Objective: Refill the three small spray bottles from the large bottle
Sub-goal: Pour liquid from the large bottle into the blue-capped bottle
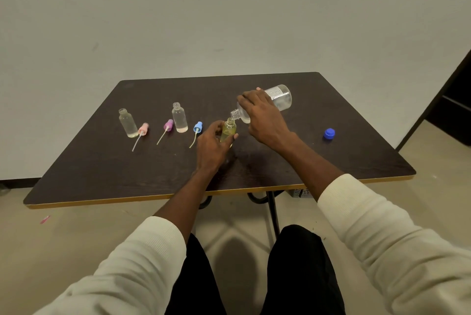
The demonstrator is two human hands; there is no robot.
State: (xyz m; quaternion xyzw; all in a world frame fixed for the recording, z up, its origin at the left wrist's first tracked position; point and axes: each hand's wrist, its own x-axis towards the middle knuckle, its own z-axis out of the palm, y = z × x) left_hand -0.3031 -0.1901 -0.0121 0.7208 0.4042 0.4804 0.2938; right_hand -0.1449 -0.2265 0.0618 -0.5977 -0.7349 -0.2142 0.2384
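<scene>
Head view: right hand (263, 117) grasping large bottle (277, 98), long axis tipped down-left, neck just above mouth of small spray bottle (228, 132). Left hand (212, 144) wrapped round that bottle, near-left of the spout. Needs mouths aligned for pour, likely.

Large bottle (279, 97) tipped over yellowish bottle (228, 131); two clear bottles (128, 123) upright.

Only print anywhere was a white label on the large clear plastic bottle (276, 97), and honestly the lettering was way too small and blurry to read.
</scene>
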